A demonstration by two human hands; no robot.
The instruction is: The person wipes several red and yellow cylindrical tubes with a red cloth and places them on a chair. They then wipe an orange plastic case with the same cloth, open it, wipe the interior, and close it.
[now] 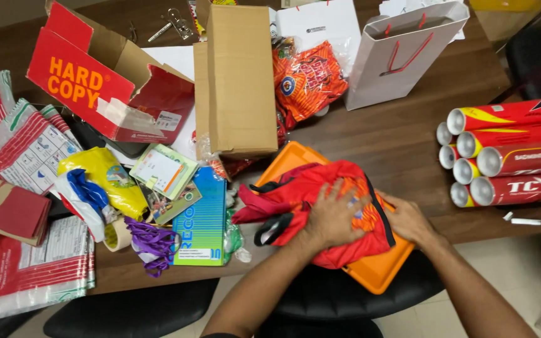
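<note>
A crumpled red and orange garment (308,188) with black trim lies on an orange tray (377,272) at the table's near edge. My left hand (332,216) presses flat on top of the garment, fingers spread. My right hand (408,220) rests on the garment's right side, over the tray, fingers partly tucked under the cloth.
The brown table (396,141) holds a tall cardboard box (239,78), a torn red box (95,81), a white paper bag (399,53), orange snack packets (308,78), several red tubes (508,156) at the right, a blue booklet (205,219), purple ribbon (151,241) and plastic mailers (26,263). Black chairs (345,294) stand below.
</note>
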